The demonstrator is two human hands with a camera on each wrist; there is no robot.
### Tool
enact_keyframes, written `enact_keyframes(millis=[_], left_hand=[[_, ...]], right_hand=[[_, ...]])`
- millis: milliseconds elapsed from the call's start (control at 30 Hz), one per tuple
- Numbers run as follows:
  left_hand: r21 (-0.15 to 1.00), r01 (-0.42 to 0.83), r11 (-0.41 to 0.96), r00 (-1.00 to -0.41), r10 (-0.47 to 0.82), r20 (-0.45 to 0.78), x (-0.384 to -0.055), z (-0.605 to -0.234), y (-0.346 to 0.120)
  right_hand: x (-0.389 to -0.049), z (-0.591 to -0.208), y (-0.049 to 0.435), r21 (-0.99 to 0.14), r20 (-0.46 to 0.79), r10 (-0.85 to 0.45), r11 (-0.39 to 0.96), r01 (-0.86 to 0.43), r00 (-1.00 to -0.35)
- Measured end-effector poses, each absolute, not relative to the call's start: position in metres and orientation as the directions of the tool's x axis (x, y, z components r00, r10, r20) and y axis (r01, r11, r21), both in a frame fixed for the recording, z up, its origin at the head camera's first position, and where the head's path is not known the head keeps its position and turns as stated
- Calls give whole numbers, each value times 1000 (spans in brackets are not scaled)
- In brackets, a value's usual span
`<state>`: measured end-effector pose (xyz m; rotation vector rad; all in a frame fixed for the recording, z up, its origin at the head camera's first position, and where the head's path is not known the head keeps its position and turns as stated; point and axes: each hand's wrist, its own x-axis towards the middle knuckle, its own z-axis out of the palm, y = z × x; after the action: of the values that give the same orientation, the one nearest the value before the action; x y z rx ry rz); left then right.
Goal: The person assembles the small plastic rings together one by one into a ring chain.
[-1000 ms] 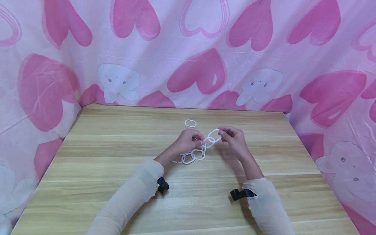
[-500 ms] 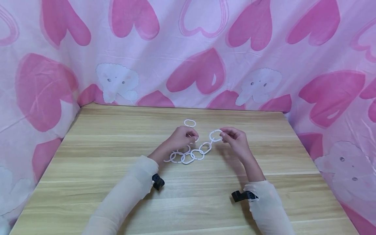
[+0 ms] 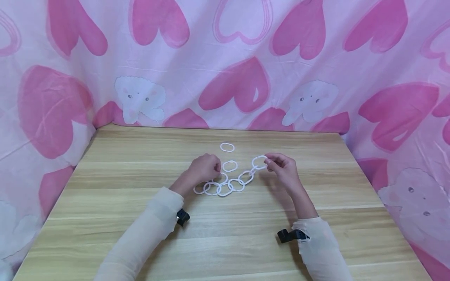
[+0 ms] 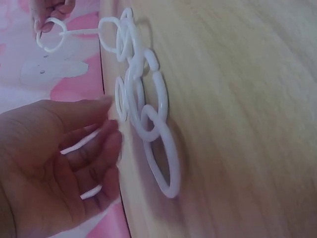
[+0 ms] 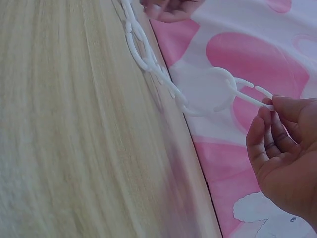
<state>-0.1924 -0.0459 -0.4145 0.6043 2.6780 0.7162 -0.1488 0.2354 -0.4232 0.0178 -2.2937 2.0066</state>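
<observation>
Head view: white oval-link chain [image 3: 229, 184]; right hand [image 3: 284, 167] pinches end link [image 3: 252, 162], left hand [image 3: 204, 168] loosely curled.

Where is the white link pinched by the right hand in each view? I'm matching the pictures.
Head: the white link is right of centre, slightly below mid-height.
Left wrist: the white link is in the upper left.
Right wrist: the white link is toward the right, above mid-height.
Shared landmark: the right hand, seen at that link in all three views.
</observation>
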Motion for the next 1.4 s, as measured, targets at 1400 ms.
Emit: enact_keyframes(millis=[1400], left_hand=[[576, 308, 757, -877, 460, -137, -209, -443, -63]], right_hand=[[-150, -429, 233, -991, 71, 23, 112, -68, -997]])
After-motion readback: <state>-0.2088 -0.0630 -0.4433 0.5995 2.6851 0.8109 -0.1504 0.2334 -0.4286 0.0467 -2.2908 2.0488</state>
